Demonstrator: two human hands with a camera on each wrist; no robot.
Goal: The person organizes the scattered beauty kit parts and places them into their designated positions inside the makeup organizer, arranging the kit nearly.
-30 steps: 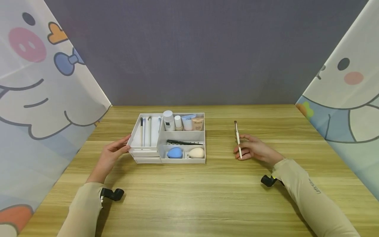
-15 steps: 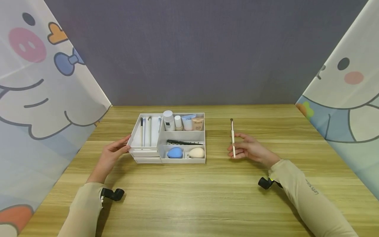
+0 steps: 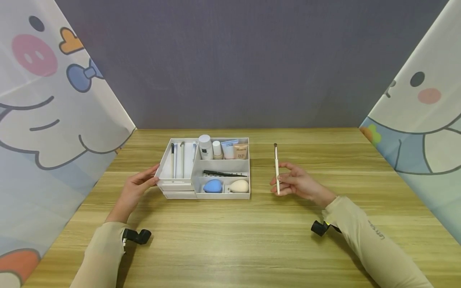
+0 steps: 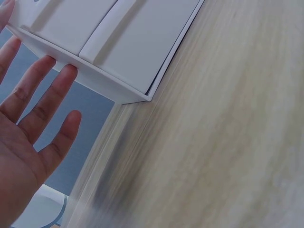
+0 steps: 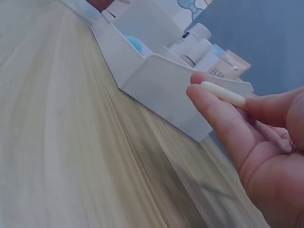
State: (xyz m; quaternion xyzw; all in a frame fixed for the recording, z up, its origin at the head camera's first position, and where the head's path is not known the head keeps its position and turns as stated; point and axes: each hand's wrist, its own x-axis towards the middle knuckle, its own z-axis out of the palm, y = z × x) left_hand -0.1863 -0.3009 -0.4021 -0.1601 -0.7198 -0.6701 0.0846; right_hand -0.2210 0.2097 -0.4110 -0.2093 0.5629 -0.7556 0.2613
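In the head view, a white makeup organizer stands on the wooden table. My left hand touches its left side. The left wrist view has the fingers nearly straight, fingertips against the organizer's wall, with the little finger apart from it. To the right of the organizer, my right hand pinches a white-handled makeup brush between thumb and fingers, its dark bristles pointing away from me. In the right wrist view only the end of the brush's handle shows between the fingertips.
Several brushes lie in the left tray. A white bottle, a small bottle and two tubes stand in the back compartment. A black pen-like stick lies mid-organizer; blue and cream makeup sponges sit in front.
My right hand has moved left toward the organizer with the makeup brush, which now stands nearly straight in the head view. The left hand and the organizer have stayed in place.
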